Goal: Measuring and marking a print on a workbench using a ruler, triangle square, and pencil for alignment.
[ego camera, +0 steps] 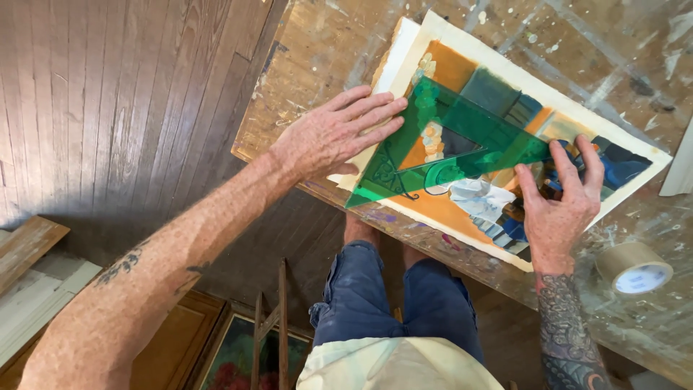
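Green see-through plastic, a triangular set square (462, 148), lies flat across a painted sheet of paper (505, 108) on the paint-flecked wooden table (325, 58), seen from the head camera looking straight down.

Your left hand (336, 133) is spread open, palm down, fingers reaching right; the fingertips press the triangle's left edge, and the rest of the hand bears on the left margin of the paper. It grips nothing. Your right hand (559, 206) is at the triangle's right point, fingers extended and lightly curled, tips resting on the plastic and the paper beside it; whether the thumb hooks the edge cannot be told.

Judged from its look, the set square is light, stiff and slick, likely to skate on the paint unless you press down on it; its thin edges and open centre offer the best purchase. The paper looks thin and limp, with a second pale sheet beneath it, and is best handled by its unpainted border.

A roll of brown tape (635, 267) sits near the right edge. Below the table's near edge, your blue trousers (397, 296) and the plank floor (108, 108) show.
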